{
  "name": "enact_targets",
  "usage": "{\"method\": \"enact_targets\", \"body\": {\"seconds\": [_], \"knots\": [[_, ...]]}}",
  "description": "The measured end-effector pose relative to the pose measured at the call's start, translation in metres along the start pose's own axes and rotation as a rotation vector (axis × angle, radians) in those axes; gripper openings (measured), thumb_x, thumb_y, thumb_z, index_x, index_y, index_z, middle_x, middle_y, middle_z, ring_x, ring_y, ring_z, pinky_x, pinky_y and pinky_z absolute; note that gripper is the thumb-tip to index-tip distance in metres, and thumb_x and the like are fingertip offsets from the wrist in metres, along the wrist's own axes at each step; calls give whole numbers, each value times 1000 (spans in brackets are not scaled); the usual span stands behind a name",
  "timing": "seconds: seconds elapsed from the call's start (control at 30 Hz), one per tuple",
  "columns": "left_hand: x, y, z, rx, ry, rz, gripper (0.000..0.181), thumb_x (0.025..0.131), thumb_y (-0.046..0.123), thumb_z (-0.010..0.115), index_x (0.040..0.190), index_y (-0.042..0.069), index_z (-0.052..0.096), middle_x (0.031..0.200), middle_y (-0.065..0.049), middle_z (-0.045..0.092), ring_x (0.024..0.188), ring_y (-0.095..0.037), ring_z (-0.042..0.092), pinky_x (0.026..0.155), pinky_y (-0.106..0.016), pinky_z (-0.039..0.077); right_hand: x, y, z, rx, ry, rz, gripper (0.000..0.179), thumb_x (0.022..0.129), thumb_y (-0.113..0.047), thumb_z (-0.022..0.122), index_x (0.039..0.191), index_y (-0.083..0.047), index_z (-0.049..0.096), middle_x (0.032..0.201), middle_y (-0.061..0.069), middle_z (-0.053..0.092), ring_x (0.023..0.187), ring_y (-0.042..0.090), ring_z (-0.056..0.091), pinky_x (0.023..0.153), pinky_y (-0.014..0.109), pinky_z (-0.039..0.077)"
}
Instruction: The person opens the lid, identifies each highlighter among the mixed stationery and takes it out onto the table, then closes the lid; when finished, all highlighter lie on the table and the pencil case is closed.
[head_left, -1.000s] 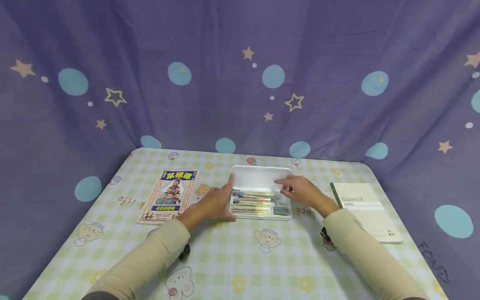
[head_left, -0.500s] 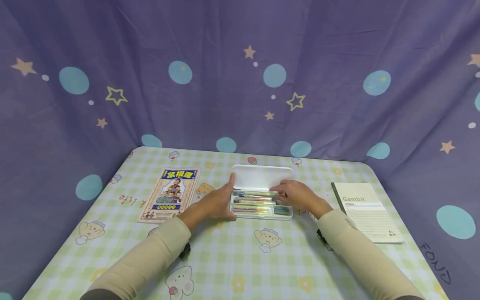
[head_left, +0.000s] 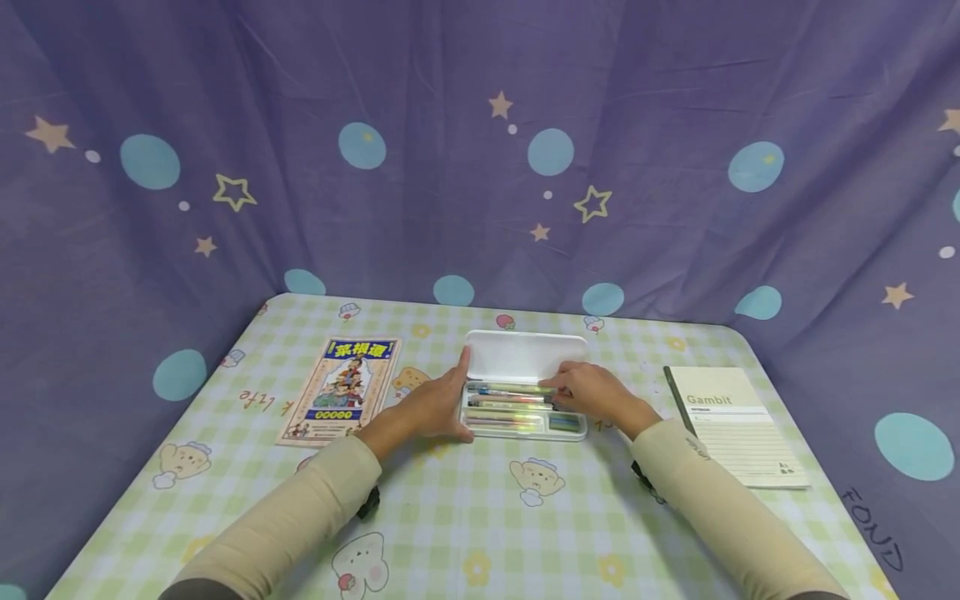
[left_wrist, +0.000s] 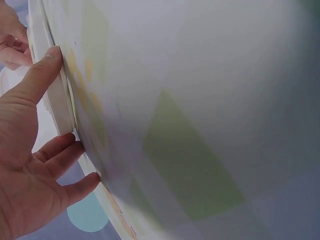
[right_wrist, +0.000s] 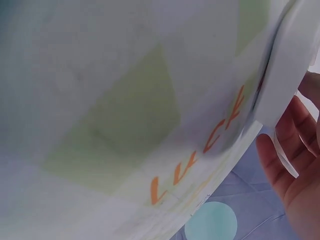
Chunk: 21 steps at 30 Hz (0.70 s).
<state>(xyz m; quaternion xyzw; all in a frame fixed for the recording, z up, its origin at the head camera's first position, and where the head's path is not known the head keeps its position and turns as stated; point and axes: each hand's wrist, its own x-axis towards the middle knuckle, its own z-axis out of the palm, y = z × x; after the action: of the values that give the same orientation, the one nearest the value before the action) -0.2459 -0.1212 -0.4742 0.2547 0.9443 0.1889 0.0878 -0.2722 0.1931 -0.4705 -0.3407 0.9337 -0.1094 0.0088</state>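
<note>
A white pencil case [head_left: 517,354] lies on the table with its lid raised at the back. Several slim pens [head_left: 504,402] lie lengthwise in it, and a small dark block [head_left: 564,423] fills the front right compartment. At the case's left end my left hand [head_left: 431,407] rests with thumb and fingers spread along the side. The left wrist view has its thumb [left_wrist: 45,70] against the case wall. My right hand [head_left: 592,393] reaches in from the right, bent fingers pinching at the pens' right ends. In the right wrist view those fingers [right_wrist: 295,135] pass behind the wall; their tips are hidden.
Left of the case lies an illustrated booklet [head_left: 345,392] with a blue title band. A Gambit notebook [head_left: 735,425] lies at the right, partly under the right sleeve. Green checked cloth [head_left: 465,517] covers the table; a purple curtain [head_left: 450,217] hangs behind.
My right hand has come down from over the lid, moving a little left and towards me onto the pens' ends. The left hand and case have stayed put.
</note>
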Motion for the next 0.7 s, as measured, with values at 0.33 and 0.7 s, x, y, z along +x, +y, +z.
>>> {"method": "enact_targets", "body": {"seconds": [0.33,0.7], "knots": [[0,1,0,-5,-15,-17,153,65,43,96,161,9,-18,164,-21,32,126,-39,61,108,-43,51,-1,0,5,-11,55,0,30,90,-20,78,121,-23,77,92,-4,65,70,4,52,61,22,48],[0,0,1,-4,-7,-19,154,65,43,96,161,10,-19,164,-21,32,126,-39,61,108,-43,51,-1,0,9,19,113,1,27,86,-20,83,112,-24,79,98,-5,67,75,5,62,65,24,53]]}}
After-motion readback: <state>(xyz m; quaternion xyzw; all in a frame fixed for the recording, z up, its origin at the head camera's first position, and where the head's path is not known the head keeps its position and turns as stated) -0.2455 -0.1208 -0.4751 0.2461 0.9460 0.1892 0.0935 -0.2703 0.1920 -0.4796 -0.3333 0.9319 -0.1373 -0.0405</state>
